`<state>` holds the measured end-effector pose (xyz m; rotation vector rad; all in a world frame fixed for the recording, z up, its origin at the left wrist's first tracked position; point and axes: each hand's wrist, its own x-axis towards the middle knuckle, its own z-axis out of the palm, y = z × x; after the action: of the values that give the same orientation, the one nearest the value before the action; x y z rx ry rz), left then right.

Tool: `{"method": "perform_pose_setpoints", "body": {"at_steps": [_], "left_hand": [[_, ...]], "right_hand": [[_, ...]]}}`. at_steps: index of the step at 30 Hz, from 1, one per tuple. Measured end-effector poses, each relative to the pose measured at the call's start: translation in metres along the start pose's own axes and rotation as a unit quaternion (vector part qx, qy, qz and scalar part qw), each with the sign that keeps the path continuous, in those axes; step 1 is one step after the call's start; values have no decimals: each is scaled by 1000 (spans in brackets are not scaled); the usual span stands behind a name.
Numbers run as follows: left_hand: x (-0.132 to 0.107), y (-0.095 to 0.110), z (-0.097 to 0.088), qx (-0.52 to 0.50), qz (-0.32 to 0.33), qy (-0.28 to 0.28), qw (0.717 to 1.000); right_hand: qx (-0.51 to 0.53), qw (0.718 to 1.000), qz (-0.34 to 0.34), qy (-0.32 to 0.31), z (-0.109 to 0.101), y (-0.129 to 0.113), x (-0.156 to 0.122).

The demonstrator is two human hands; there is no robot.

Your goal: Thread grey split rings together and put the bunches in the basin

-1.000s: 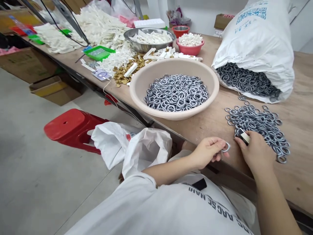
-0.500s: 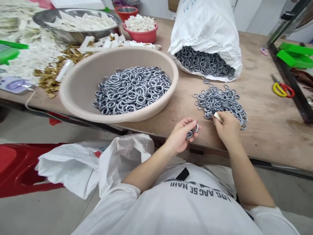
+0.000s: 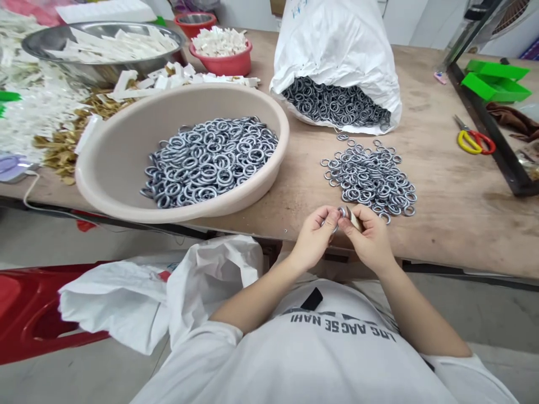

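Note:
My left hand (image 3: 314, 238) is closed on a small stack of grey metal rings (image 3: 339, 215) at the near table edge. My right hand (image 3: 369, 238) is closed on a small cream and dark block (image 3: 353, 219), and its fingertips meet the left hand's at the rings. Just beyond both hands a loose pile of rings (image 3: 368, 177) lies on the wooden table (image 3: 446, 185). To the left stands a beige basin (image 3: 126, 146) holding many rings. An open white sack (image 3: 337, 50) at the back spills more rings.
A steel bowl (image 3: 101, 67) of white pieces, a red bowl (image 3: 223, 59), and piles of white and tan parts (image 3: 63, 140) fill the left. Yellow-red scissors (image 3: 471, 140) and green trays (image 3: 497, 78) lie right. A white bag (image 3: 168, 292) and a red stool (image 3: 25, 314) sit below.
My right hand left the ring pile and came back to meet the left hand at the table edge. The view swung right and then steadied.

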<state>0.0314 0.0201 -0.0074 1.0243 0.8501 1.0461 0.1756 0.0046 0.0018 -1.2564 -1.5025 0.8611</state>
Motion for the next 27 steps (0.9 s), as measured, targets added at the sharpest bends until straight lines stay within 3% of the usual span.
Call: {"method": "perform_pose_setpoints", "body": {"at_steps": [6,11,16,20,27], "left_hand": [[-4,-5,2,-70,-34,2,997],[-7,-8,1,-99,-52,-70,991],[-10,0,0,-153,-91,-57,982],[-11,7,-3,-182,-115,-44,976],[-14,5,-5,-166,-103,-50,979]], "right_hand": [[87,996,10,30,8,7,-8],[152,987,21,-36,-3,5,1],[-18,998,-66,-7,-11,-2,-1],[-187,970,-151,-33,-8,-9,-12],[-227,964,-128,-53,-8,-10,-10]]}}
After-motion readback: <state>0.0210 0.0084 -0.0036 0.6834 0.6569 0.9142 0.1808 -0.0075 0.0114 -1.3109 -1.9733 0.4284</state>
